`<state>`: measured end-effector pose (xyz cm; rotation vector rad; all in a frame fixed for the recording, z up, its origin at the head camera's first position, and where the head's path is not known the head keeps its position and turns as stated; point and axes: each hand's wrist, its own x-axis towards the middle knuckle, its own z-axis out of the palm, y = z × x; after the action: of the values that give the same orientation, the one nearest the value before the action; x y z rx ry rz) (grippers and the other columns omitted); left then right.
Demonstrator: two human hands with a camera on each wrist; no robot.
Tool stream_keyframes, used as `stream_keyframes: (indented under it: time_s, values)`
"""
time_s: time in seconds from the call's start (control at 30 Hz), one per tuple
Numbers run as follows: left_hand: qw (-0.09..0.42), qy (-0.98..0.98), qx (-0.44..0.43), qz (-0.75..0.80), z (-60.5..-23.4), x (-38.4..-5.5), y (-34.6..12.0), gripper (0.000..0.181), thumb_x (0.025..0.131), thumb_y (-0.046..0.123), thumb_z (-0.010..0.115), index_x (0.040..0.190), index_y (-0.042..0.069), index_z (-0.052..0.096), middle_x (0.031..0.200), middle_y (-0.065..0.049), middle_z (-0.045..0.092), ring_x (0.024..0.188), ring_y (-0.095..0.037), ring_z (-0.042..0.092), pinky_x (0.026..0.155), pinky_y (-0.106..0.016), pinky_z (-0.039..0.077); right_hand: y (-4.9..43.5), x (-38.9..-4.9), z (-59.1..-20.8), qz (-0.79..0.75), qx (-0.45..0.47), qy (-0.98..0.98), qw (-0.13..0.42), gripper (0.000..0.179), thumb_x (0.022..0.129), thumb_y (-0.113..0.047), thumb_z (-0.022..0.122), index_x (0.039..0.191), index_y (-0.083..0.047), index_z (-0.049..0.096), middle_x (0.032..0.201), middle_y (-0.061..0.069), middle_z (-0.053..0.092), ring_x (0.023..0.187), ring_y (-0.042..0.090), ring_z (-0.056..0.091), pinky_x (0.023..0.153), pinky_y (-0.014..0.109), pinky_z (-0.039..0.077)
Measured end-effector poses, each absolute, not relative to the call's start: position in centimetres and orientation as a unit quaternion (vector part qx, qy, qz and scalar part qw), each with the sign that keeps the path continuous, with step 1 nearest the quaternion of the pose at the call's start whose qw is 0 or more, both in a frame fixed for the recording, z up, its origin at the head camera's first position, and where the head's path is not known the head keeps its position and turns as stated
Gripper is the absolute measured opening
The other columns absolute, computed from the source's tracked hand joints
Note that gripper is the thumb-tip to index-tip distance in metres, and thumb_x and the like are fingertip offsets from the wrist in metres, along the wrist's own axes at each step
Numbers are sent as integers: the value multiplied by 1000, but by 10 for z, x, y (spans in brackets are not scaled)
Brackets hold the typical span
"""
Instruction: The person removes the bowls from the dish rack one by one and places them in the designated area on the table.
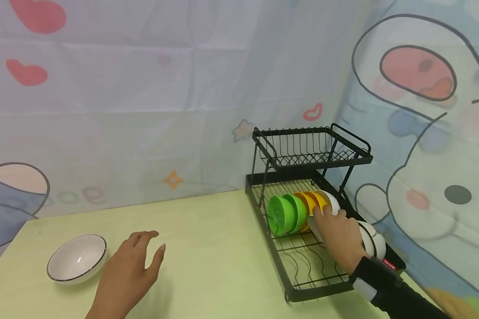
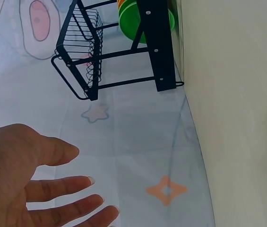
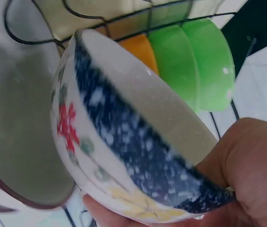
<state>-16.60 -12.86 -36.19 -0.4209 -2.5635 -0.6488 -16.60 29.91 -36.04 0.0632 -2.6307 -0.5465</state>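
Note:
My right hand (image 1: 340, 239) is over the lower tier of the black dish rack (image 1: 277, 261). Its thumb and fingers grip the edge of a white bowl (image 3: 124, 142) with a speckled blue rim band and painted flowers, seen tilted in the right wrist view. Beside that bowl stand green bowls (image 1: 280, 215) and orange bowls (image 1: 305, 200) on edge. Over the table, my left hand (image 1: 127, 270) is held with fingers apart and nothing in them. A white bowl with a dark rim (image 1: 77, 259) sits upright to its left.
More white bowls (image 1: 377, 241) stand at the rack's right side, partly behind my right hand. An upper wire basket (image 1: 311, 148) overhangs the back of the lower tier. Printed cloth (image 1: 143, 110) hangs behind the pale yellow table (image 1: 207, 248) and along its right.

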Motion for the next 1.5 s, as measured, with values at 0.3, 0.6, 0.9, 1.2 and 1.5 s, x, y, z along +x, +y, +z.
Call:
stream_keyframes:
  time_s: [0.3,0.6,0.9,1.2,1.5]
  values:
    - [242,-929,-150,-237,-364,-167,-128,32,93,25,68,120,9,65,118,-10,68,93,-31,69,66,-47,53,285,-167,-350,-153,43,-958,237,44,83,0,76,121,-2,55,105,19,66,73,38,63,43,43,48]
    - [250,-927,-150,-235,-362,-168,-129,33,92,25,68,120,8,66,117,-10,68,93,-31,69,69,-48,53,275,-168,-342,-111,77,-946,296,49,76,-1,82,117,-3,57,106,18,68,58,28,58,36,33,39]
    - [244,-929,-146,-238,-359,-166,-129,34,94,26,66,122,8,65,119,-10,68,97,-33,69,73,-48,54,256,-169,-334,-51,69,-961,264,65,73,0,83,131,-1,53,118,19,68,77,33,70,40,40,48]
    - [223,-937,-136,-231,-357,-163,-127,35,95,30,64,125,12,64,122,-6,67,97,-29,69,66,-46,53,241,-170,-324,-25,68,-966,249,69,73,2,83,133,2,49,119,21,68,74,31,69,44,37,52]
    - [227,-937,-138,-227,-357,-161,-127,35,94,29,65,124,11,64,121,-6,67,96,-30,68,66,-47,53,230,-170,-312,30,57,-976,207,62,80,9,69,137,4,46,117,23,67,50,18,46,40,27,40]
